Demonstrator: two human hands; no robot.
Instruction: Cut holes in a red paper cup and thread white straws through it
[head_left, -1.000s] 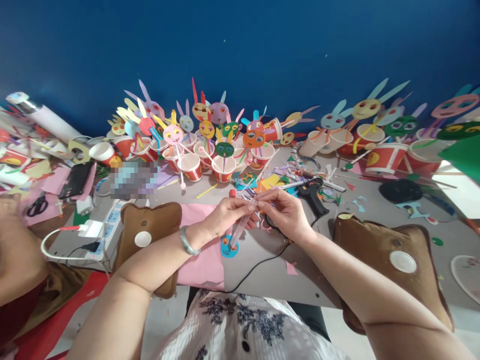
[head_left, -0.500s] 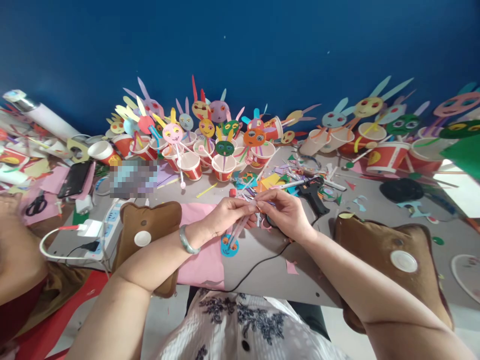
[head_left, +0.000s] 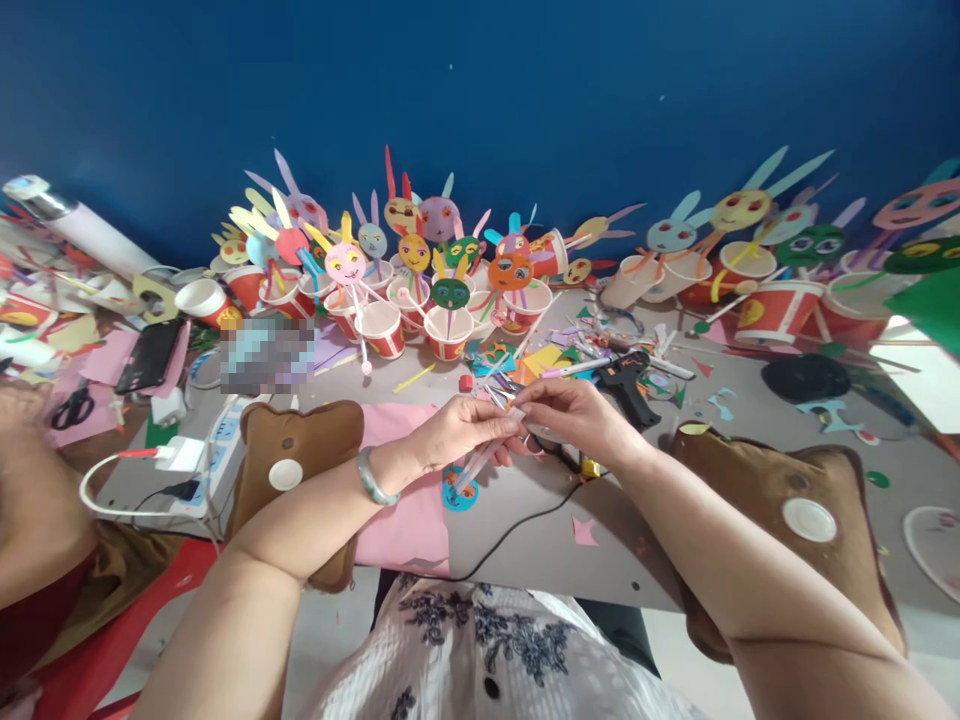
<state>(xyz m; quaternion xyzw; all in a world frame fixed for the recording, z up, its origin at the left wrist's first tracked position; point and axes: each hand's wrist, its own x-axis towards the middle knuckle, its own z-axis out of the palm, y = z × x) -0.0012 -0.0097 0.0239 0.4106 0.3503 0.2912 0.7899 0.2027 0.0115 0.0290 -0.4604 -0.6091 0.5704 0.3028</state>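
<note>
My left hand (head_left: 472,428) is closed in a pinch on pale pinkish strips (head_left: 475,462), which look like paper. They slant down to the left, their lower ends over a blue paper disc (head_left: 460,497) with an orange-eyed face. The fingertips of my right hand (head_left: 568,413) are pinched together at the strips' upper end, close by my left fingers. Exactly how the strips meet there is too small to tell. Under my right hand lie a dark scissor handle, partly hidden, and a small yellow object (head_left: 591,469).
Red-and-white paper cups (head_left: 448,345) holding paper rabbit faces line the blue wall. A black glue gun (head_left: 634,400) lies among paper scraps. Brown cushions (head_left: 780,500) flank me, pink paper (head_left: 401,500) beside the left one. A power strip (head_left: 217,450) and another person's arm (head_left: 37,480) are left.
Both hands stay pinched together while the strips have shifted and bunched slightly. My right hand has turned a little, and the small yellow object now shows beneath it.
</note>
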